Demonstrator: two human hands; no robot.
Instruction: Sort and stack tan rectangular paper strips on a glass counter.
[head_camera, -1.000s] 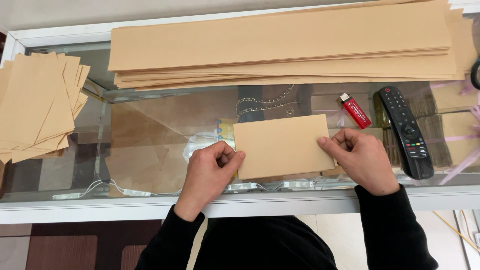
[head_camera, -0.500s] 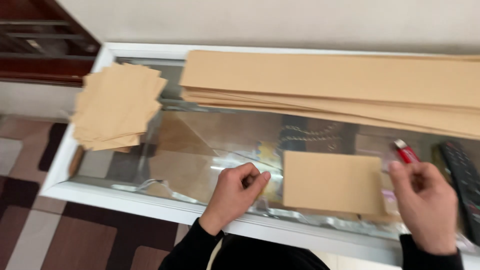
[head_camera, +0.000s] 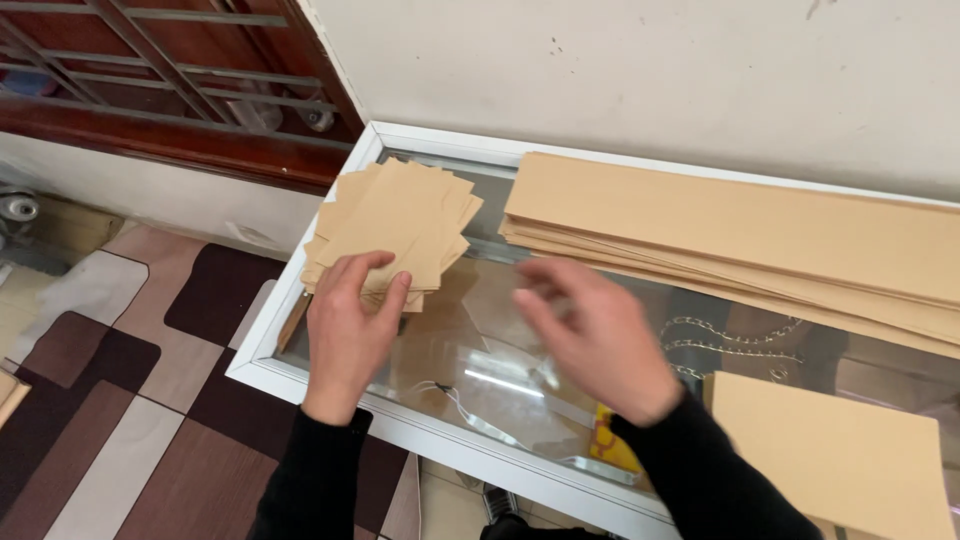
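Observation:
My left hand (head_camera: 352, 322) rests at the near edge of a loose pile of small brown paper pieces (head_camera: 400, 215), fingertips and thumb lying on it, fingers apart. My right hand (head_camera: 600, 340) hovers blurred over the glass top (head_camera: 470, 350), fingers spread and holding nothing. It is a little to the right of the pile. A folded brown paper piece (head_camera: 830, 455) lies alone on the glass at the lower right, away from both hands.
A long stack of brown paper strips (head_camera: 740, 225) lies along the back of the white-framed glass case (head_camera: 300, 385). Chains (head_camera: 730, 345) and a yellow item (head_camera: 612, 445) show under the glass. A patterned tile floor (head_camera: 120, 400) lies to the left and a wall behind.
The view has swung left. My right hand let go of the folded piece and moved left over the glass. My left hand reached to the small pile.

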